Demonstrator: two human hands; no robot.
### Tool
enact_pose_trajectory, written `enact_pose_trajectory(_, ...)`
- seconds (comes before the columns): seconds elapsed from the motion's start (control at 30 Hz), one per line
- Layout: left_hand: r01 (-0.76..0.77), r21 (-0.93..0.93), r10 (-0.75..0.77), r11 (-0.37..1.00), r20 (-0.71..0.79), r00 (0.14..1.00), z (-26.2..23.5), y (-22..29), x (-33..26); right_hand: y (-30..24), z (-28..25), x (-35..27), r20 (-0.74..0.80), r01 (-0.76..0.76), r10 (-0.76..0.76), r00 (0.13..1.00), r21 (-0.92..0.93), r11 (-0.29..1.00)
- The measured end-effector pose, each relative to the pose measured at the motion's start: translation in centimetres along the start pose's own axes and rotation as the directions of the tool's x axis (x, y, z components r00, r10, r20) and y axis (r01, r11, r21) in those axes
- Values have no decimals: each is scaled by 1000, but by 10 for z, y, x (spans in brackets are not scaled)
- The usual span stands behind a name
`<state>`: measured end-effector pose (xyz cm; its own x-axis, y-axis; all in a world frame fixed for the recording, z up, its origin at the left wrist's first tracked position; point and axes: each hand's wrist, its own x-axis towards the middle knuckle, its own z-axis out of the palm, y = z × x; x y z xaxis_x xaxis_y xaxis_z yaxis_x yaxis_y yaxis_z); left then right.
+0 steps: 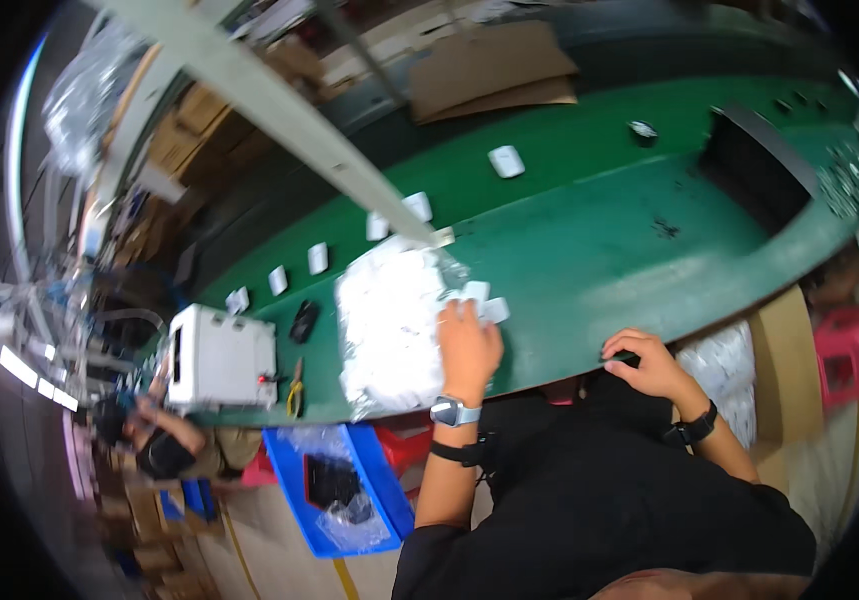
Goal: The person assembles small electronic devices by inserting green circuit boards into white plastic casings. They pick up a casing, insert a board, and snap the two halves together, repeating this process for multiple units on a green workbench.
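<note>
Green belting runs the length of a curved conveyor (589,250), where a seated person in black works. At far left, a co-worker (154,440) is mostly cut off by the lens rim, beside a white machine box (221,358) and a blue bin (339,490) on the floor. A clear plastic bag of white parts (389,325) lies on the belt; its contents blur together. The left hand (469,345) rests at the bag's right edge, fingers pressed onto small white pieces (484,300). The right hand (644,362) curls over a small dark object (621,357) at the belt's near edge, the object largely hidden. More white pieces trail away up the belt.
</note>
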<state>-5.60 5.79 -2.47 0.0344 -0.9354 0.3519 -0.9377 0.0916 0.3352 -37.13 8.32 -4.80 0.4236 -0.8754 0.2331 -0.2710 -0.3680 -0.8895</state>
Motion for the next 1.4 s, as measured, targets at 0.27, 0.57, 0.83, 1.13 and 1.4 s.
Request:
enact_pose_trajectory(0.27, 52, 47, -58, 998, 132, 990, 11, -24, 20, 34, -56, 28, -416, -312, 232, 879, -134, 941)
enact_pose_trajectory(0.57, 146, -571, -126, 808, 74, 989, -2, -19, 13, 97, -142, 108, -625, -415, 73, 777, -421, 806)
enact_pose_trajectory(0.83, 402, -911, -76, -96, 409, 909, -42, -24, -21, 121, -164, 109, -615, -477, 194, 765, -338, 811)
enact_pose_trajectory(1.13, 491, -855, 679, 171, 463, 570, -88, -43, -10, 111, -174, 136, -442, -377, 179, 879, -414, 829)
enact_pose_trajectory(1.4, 650, -724, 739, -231, 304, 601, -37, -18, -29, 101, -150, 88, -418, -359, 215, 882, -304, 882)
